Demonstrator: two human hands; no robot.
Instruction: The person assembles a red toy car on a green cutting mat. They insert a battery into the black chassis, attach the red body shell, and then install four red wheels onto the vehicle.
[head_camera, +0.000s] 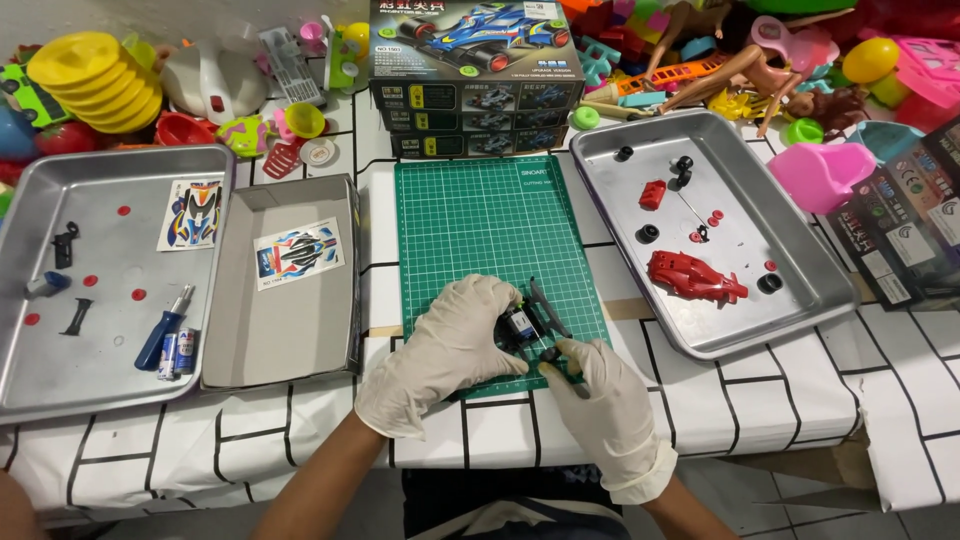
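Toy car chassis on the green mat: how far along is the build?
Early to middle. Done: the kit is unpacked, with parts sorted into the left steel tray and right steel tray. In hand: the left hand grips the small black toy car chassis while the right hand works at its edge. Left: the red car body shell, black wheels and sticker sheets lie unused.

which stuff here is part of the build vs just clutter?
In use:
- left hand and right hand on the dark car chassis
- green cutting mat
- right tray with red body shell, black wheels
- screwdriver
- sticker sheets

Lying about:
- yellow ribbed toy
- dolls
- pink plastic pieces
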